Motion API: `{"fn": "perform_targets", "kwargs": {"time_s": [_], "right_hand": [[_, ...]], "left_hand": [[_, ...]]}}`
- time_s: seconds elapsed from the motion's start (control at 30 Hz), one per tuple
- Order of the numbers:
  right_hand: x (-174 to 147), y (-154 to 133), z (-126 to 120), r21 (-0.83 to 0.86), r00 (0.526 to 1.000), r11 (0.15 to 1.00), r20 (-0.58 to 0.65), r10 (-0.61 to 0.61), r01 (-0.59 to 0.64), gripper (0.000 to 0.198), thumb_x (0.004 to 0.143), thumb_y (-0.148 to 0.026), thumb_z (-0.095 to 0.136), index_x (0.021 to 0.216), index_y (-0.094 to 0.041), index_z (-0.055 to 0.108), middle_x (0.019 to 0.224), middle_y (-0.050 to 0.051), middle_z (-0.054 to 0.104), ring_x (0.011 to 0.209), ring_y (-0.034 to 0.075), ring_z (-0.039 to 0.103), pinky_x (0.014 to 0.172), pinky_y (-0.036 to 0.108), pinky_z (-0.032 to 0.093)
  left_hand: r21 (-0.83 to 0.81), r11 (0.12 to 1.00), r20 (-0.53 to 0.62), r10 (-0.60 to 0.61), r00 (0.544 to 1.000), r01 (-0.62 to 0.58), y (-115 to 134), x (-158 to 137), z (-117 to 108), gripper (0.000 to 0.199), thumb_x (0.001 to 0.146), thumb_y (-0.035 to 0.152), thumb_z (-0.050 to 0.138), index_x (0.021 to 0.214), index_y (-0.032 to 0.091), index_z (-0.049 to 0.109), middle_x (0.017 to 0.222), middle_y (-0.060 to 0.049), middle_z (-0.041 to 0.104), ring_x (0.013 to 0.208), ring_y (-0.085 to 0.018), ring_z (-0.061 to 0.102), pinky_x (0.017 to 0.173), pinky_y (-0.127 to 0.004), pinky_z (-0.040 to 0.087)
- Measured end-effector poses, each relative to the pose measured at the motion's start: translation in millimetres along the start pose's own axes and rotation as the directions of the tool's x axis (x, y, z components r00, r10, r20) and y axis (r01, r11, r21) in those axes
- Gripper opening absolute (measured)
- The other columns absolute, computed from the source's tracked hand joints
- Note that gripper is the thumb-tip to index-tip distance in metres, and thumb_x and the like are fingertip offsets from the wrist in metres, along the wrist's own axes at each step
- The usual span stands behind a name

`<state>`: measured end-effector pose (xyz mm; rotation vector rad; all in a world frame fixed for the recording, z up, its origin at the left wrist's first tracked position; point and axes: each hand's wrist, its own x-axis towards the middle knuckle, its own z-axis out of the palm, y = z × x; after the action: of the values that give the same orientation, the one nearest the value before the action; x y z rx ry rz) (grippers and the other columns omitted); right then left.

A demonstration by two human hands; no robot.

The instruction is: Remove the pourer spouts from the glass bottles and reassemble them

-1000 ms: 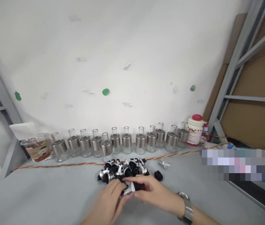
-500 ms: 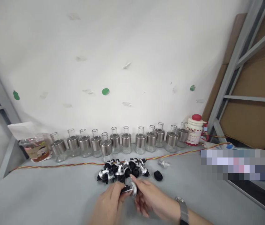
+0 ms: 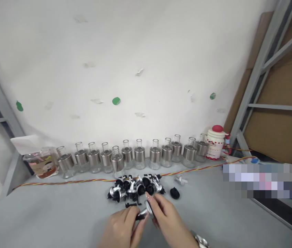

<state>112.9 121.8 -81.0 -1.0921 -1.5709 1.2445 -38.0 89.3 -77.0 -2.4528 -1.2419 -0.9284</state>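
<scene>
Twelve glass bottles in metal sleeves (image 3: 139, 155) line the back edge of the grey desk (image 3: 45, 210), starting near its back left corner. Out from mid-edge, the left hand (image 3: 121, 222) pinches the dark end of a silver spout (image 3: 149, 208); the right hand (image 3: 170, 220) grips its flared collar, just in front of a heap of similar spouts (image 3: 140, 189). It looks light and stiff, its smooth metal perhaps slippery; the broad collar probably offers the surest hold. Farther right lies a black stopper (image 3: 174, 193).
</scene>
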Motion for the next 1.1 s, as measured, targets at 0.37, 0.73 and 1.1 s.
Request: {"fn": "perform_targets", "kwargs": {"time_s": [0.37,0.73,1.1], "right_hand": [[-12.3,-11.5,-0.8,-0.133,0.992,0.983,0.033,-0.124,0.127,0.035,0.086,-0.047,0.032,0.063,-0.021,0.033,0.057,-0.004,0.037,0.054,0.011,0.038,0.053,0.022,0.034],[-6.8,-4.9,-3.7,-0.111,0.993,0.987,-0.027,-0.118,0.114,0.027,0.089,-0.043,0.027,0.080,-0.021,0.040,0.067,-0.002,0.044,0.058,0.011,0.041,0.051,0.020,0.034],[15.8,15.1,-3.1,0.078,0.987,0.984,0.015,0.161,-0.161,0.042,0.077,-0.061,0.035,0.070,-0.021,0.043,0.045,-0.008,0.036,0.034,0.008,0.032,0.029,0.019,0.025]], "left_hand": [[0.288,0.954,-0.152,0.133,0.979,-0.085,-4.8,4.2,-1.9,0.017,0.087,0.017,0.032,0.097,0.012,0.045,0.069,-0.010,0.069,0.054,-0.018,0.065,0.048,-0.025,0.051],[0.103,0.941,-0.067,-0.316,0.946,0.321,-16.3,-0.4,8.8,0.034,0.090,0.024,0.022,0.073,0.017,0.050,0.047,-0.002,0.061,0.039,-0.015,0.060,0.039,-0.021,0.045],[0.072,0.974,0.101,-0.222,0.970,0.215,-18.3,6.4,1.4,0.027,0.085,0.037,0.038,0.103,0.019,0.048,0.084,-0.007,0.064,0.068,-0.018,0.064,0.057,-0.025,0.049]]}}
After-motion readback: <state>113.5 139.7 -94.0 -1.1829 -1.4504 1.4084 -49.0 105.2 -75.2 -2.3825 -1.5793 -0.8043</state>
